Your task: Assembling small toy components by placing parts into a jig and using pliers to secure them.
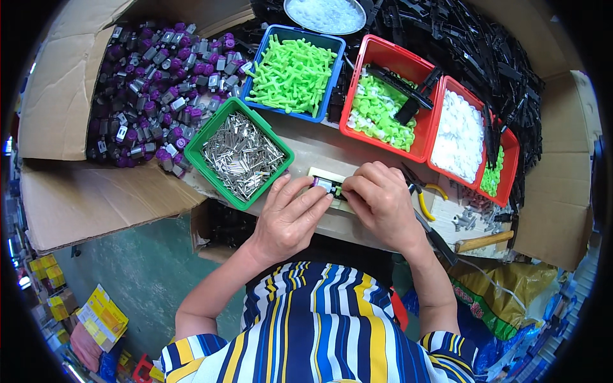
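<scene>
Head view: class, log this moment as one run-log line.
left hand: touching small motor | right hand: pressing motor on pale fixture | nearest: green pin tray

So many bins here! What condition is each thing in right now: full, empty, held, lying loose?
Left hand: fingertips on a small motor.
Right hand: pressing beside it.
Small motor: held on the bench between both hands.
Green bin: full of metal pins.
Blue bin: heaped with green pegs.
Red bin: holds green caps, black part on top.
Yellow-handled pliers: lying unused.
</scene>
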`<state>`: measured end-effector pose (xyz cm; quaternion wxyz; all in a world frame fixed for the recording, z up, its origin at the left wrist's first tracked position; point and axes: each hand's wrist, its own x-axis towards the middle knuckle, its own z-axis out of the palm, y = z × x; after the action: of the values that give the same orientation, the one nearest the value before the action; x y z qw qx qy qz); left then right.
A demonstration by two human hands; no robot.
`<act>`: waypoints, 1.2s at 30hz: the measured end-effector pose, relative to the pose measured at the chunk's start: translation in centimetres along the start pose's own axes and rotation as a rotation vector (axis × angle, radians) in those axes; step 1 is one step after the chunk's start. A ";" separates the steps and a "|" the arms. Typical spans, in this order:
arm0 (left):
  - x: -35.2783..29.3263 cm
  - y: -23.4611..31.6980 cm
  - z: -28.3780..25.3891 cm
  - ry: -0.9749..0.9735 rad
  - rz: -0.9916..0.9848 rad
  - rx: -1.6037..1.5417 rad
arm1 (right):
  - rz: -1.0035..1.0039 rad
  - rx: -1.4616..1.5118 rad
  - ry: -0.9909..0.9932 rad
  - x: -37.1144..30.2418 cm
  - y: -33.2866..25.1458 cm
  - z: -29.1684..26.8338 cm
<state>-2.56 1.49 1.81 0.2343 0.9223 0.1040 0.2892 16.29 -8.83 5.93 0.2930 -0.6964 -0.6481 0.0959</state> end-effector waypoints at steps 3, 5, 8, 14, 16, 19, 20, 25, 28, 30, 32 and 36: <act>0.1 0.0 0.0 -0.007 0.006 0.005 | -0.035 -0.061 -0.025 0.1 -0.1 -0.1; 0.1 0.0 0.0 -0.018 0.008 0.012 | -0.048 -0.071 -0.028 0.1 0.0 -0.1; 0.2 0.0 0.1 -0.016 0.017 0.021 | -0.040 -0.047 -0.030 0.0 0.3 -0.1; 0.7 0.3 0.1 -0.109 0.015 0.080 | 0.028 0.056 0.003 -0.5 0.9 -0.4; 0.8 0.3 0.2 -0.106 0.021 0.079 | 0.053 0.089 0.063 -0.9 1.0 -0.4; 1.1 0.4 0.1 -0.087 0.029 0.076 | 0.056 0.112 0.098 -1.1 0.7 0.2; 1.2 0.4 0.1 -0.070 0.030 0.078 | 0.058 0.113 0.100 -1.1 0.8 0.3; 1.4 0.4 0.0 -0.067 0.030 0.057 | 0.030 0.090 0.110 -0.8 0.7 0.7; 1.4 0.4 0.0 -0.088 0.025 0.038 | 0.002 0.035 0.101 -0.8 0.5 0.8; 1.3 0.4 0.0 -0.098 0.022 0.021 | -0.013 0.031 0.102 -0.8 0.4 0.9; 1.4 0.3 0.2 -0.053 0.034 0.010 | -0.028 0.028 0.104 -0.7 0.5 1.0; 1.3 0.2 0.3 -0.037 0.047 0.018 | -0.089 0.033 0.123 -0.7 0.9 1.2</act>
<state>-1.35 1.58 2.31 0.2209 0.9319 0.0803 0.2764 16.31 -9.12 4.36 0.3476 -0.6665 -0.6576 0.0502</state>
